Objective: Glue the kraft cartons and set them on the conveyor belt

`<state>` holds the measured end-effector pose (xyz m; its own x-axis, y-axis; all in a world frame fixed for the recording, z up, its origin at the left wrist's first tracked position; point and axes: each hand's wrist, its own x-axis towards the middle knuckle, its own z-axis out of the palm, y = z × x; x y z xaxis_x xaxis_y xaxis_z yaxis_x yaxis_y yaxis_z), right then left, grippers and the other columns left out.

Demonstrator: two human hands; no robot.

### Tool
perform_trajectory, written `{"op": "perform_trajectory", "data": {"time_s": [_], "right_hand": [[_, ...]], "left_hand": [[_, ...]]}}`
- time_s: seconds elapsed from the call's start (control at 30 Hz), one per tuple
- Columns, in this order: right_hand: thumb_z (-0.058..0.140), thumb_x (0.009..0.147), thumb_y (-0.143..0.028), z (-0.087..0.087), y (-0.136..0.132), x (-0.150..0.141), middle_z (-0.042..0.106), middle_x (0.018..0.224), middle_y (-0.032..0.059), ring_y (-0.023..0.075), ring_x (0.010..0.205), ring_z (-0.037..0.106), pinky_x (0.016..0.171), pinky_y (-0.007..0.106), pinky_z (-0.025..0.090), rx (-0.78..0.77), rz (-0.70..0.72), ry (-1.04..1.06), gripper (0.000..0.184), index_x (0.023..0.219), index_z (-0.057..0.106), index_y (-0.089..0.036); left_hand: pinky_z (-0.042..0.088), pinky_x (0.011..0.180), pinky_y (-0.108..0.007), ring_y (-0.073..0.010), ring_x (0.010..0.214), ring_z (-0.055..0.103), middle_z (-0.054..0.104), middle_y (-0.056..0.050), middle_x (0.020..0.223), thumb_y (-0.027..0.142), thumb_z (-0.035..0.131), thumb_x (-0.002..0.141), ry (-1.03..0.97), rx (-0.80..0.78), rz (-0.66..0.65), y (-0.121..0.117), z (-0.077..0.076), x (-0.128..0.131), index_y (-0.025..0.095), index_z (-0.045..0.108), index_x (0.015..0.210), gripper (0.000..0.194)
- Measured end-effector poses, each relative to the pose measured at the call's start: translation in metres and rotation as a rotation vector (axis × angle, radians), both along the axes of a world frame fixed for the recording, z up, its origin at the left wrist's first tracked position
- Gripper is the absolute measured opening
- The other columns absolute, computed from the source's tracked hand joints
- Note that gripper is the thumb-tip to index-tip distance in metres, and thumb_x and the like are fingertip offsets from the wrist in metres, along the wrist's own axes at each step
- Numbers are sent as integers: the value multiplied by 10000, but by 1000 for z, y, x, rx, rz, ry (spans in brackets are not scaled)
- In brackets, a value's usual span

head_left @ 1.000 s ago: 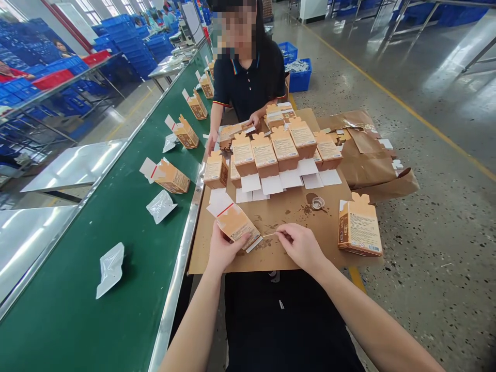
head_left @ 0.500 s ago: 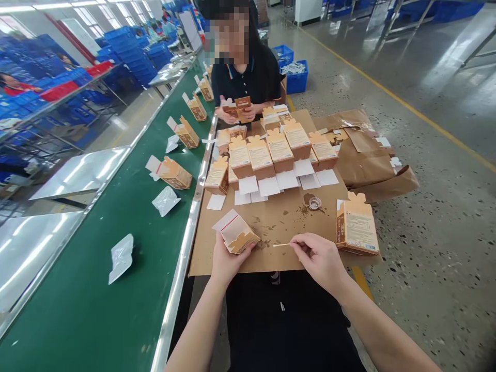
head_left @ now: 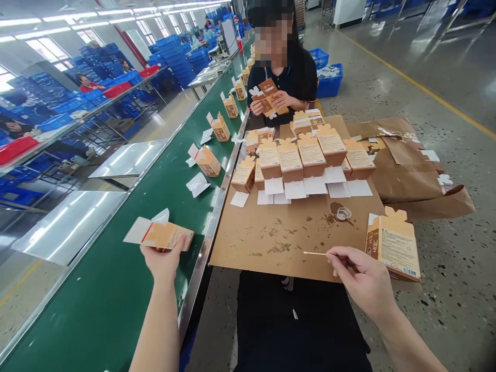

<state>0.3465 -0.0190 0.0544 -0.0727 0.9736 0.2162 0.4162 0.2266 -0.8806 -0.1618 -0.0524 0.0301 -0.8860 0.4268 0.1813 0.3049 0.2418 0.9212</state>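
My left hand (head_left: 165,258) is closed around a small orange-brown carton (head_left: 170,235) over the green conveyor belt (head_left: 96,289). The carton's white flap with a red strip points left, and a clear plastic packet (head_left: 161,215) shows behind it. My right hand (head_left: 358,274) pinches a cotton swab (head_left: 314,253), its tip pointing left above the cardboard sheet (head_left: 248,232). A single carton (head_left: 397,248) stands just right of that hand. Beyond the swab lies a small clear dish (head_left: 343,214) among wet spots.
Several cartons (head_left: 311,155) with white flaps are stacked on the cardboard's far side. More cartons (head_left: 208,161) and a plastic packet (head_left: 198,184) sit along the belt. Opposite me, a co-worker (head_left: 287,82) holds a flattened carton (head_left: 268,98). A metal rail (head_left: 207,243) edges the belt.
My left hand has carried the carton left, from over the cardboard to over the belt. My right hand keeps the swab. The co-worker has raised a flat carton, and the view has turned left.
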Motion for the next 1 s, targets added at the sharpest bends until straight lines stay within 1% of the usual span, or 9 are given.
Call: {"op": "perform_trajectory", "data": {"time_s": [0.13,0.33,0.43,0.53,0.63,0.73,0.8,0.9,1.0], "right_hand": [[716,1120,-526,-4,3,-7,806,751,35,221,575,722,583,357,661,-3,41,-8,340,922,860,-290],[700,1129,-463,3,12,-5,810,759,32,213,592,732,624,352,668,46,93,-57,309,928,859,-290],[720,1106,-496,11,5,9,790,714,35,228,558,717,570,369,651,55,20,-59,322,902,869,-297],[759,1069,-550,17,-7,21,753,666,23,248,535,701,545,393,650,9,-114,-75,308,888,874,-327],[775,1052,-554,19,-14,26,749,667,19,248,540,707,554,385,660,-9,-184,-73,290,881,873,-341],[771,1045,-577,19,-13,29,756,662,22,254,529,722,535,379,664,18,-164,-96,311,860,877,-351],[772,1038,-589,17,-12,33,757,649,18,259,512,728,521,378,667,44,-152,-110,313,854,882,-361],[778,1032,-566,13,-15,40,758,635,5,256,488,729,513,371,666,58,-160,-115,278,863,886,-374],[785,1024,-540,15,-21,50,773,645,-1,252,484,734,516,365,663,72,-180,-134,244,869,886,-381]], "left_hand": [[602,1259,-632,-379,1418,755,734,-103,1421,401,1078,579,-15,-88,-3,3,-23,-15,304,495,1258,900],[505,1345,-680,-404,1496,686,682,-139,1426,402,1101,617,-54,-99,10,9,-28,-8,280,493,1343,955],[436,1401,-670,-388,1564,619,608,-140,1499,436,1069,657,72,-4,109,-13,-31,10,294,454,1427,995],[478,1362,-688,-367,1447,666,578,-112,1429,455,966,755,291,190,76,-17,-26,33,291,486,1338,773],[555,1290,-643,-325,1281,715,601,-77,1278,440,870,843,391,303,-134,29,-3,57,273,564,1216,511],[560,1280,-571,-331,1323,709,657,-104,1267,414,824,876,397,275,-389,111,30,77,247,656,1225,422],[502,1328,-528,-351,1472,657,689,-151,1399,391,858,852,274,125,-502,168,47,88,238,688,1286,491],[477,1330,-543,-409,1544,642,733,-210,1475,385,944,779,-23,-165,-534,231,55,103,226,711,1287,581],[587,1182,-607,-474,1293,790,833,-208,1189,332,1012,664,-181,-296,-580,256,46,111,211,738,1121,547]]}}
